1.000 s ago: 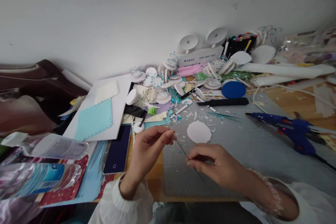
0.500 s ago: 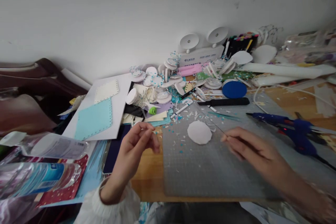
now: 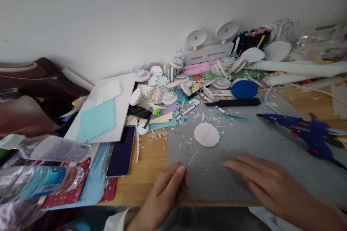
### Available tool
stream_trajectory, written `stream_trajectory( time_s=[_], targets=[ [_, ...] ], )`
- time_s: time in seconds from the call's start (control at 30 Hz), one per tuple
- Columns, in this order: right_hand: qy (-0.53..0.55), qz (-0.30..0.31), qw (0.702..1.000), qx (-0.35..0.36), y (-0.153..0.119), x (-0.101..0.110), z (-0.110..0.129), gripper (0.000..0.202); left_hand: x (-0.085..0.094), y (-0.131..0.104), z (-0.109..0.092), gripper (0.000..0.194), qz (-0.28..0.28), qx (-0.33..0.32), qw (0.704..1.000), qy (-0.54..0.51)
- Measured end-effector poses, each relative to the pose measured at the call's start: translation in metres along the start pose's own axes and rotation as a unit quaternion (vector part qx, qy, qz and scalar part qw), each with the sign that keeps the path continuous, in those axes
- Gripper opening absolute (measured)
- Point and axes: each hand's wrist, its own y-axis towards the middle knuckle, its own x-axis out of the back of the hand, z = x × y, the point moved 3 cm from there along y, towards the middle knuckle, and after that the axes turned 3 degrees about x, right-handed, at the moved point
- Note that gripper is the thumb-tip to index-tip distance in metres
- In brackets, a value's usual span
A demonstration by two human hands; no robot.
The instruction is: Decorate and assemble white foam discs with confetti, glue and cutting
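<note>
My left hand is closed near the front edge of the grey cutting mat, pinching the lower end of a thin wire. The wire slants up and right, its far part passing over a white paper disc that lies on the mat. To the right, my right hand hovers low over the mat with its fingers stretched out, nothing visible in it.
A blue glue gun lies at the right, a black-handled knife behind the disc. White discs and a blue lid crowd the back. Bottles and a phone are at the left.
The wire has passed from my right hand to my left. My left hand has moved right and toward the front edge; my right hand has opened and shifted slightly forward to the edge.
</note>
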Motion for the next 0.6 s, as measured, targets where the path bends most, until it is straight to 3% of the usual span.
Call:
stream_trajectory(
  time_s=[0.1, 0.2, 0.37, 0.47, 0.6],
  targets=[
    [0.027, 0.01, 0.999, -0.02, 0.012, -0.002, 0.011, 0.035, -0.008, 0.008, 0.005, 0.057, -0.045, -0.003, 0.999, 0.001],
    [0.106, 0.049, 0.991, -0.063, 0.026, -0.009, 0.024, 0.032, -0.018, 0.017, 0.013, 0.063, -0.043, 0.014, 0.999, -0.004],
    [0.304, 0.106, 0.934, -0.158, 0.044, -0.019, 0.039, 0.026, -0.034, 0.022, 0.024, 0.076, 0.039, 0.067, 0.997, -0.024],
    [0.392, 0.124, 0.887, -0.209, 0.049, -0.022, 0.039, 0.022, -0.037, 0.02, 0.026, 0.078, 0.08, 0.077, 0.993, -0.048],
    [0.481, 0.154, 0.822, -0.262, 0.053, -0.024, 0.038, 0.015, -0.037, 0.015, 0.026, 0.081, 0.177, 0.082, 0.979, -0.054]
  ],
)
